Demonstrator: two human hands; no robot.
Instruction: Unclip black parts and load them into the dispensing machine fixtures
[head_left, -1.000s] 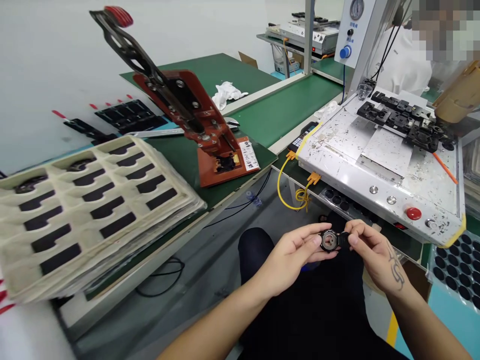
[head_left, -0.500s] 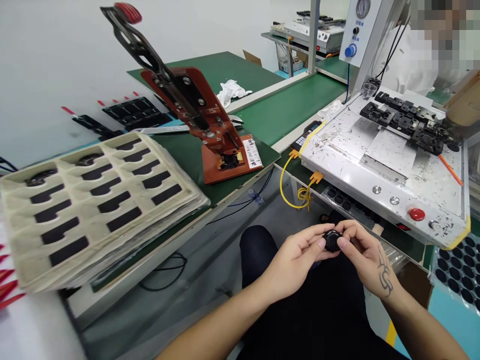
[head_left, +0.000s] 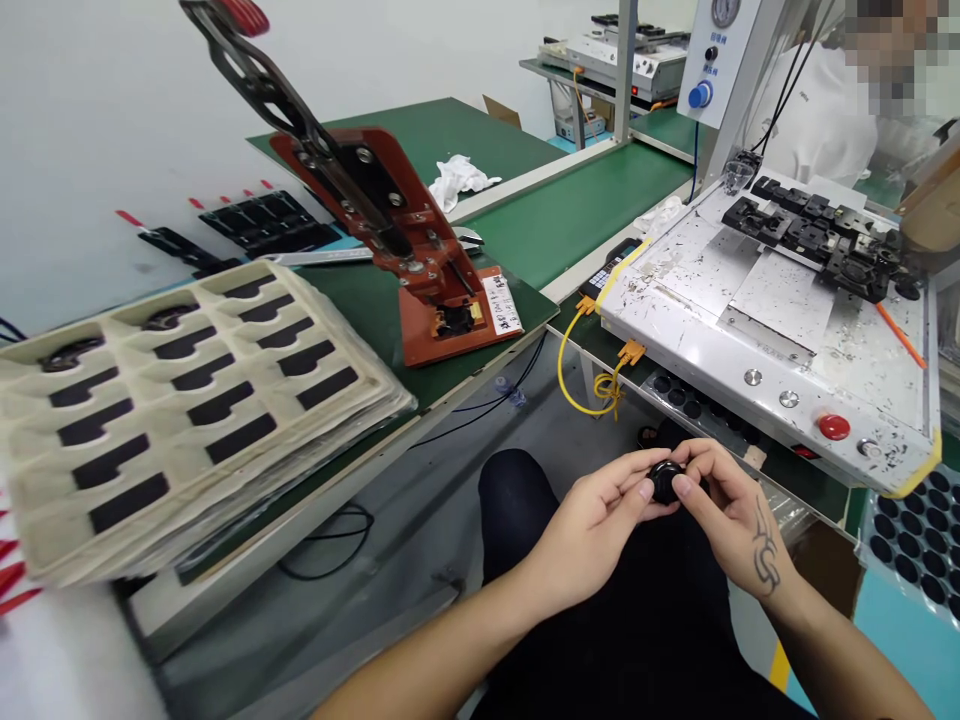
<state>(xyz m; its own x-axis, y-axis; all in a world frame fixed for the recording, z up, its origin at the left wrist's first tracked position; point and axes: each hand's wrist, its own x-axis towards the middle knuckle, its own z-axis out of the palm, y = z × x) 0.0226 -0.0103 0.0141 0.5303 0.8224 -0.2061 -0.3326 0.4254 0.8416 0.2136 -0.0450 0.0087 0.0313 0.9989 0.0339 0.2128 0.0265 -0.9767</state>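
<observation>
1. Since a second ago the small round black part [head_left: 664,482] has been turned: its open, metallic-looking face no longer shows, only a plain dark side. Hands sit slightly lower in view, otherwise same spot.
2. Left hand [head_left: 592,525] pinches the part from the left with thumb and fingertips.
3. Right hand [head_left: 731,520] pinches it from the right, fingertips closed on its edge.
4. Part is held above the lap, in front of the white machine bed [head_left: 757,340], well apart from the red lever press [head_left: 420,260] and the stack of cream trays [head_left: 187,400].
5. Handling, judged: light, rigid, smooth plastic, probably slippery; best gripped by the rim, away from the faces.
</observation>
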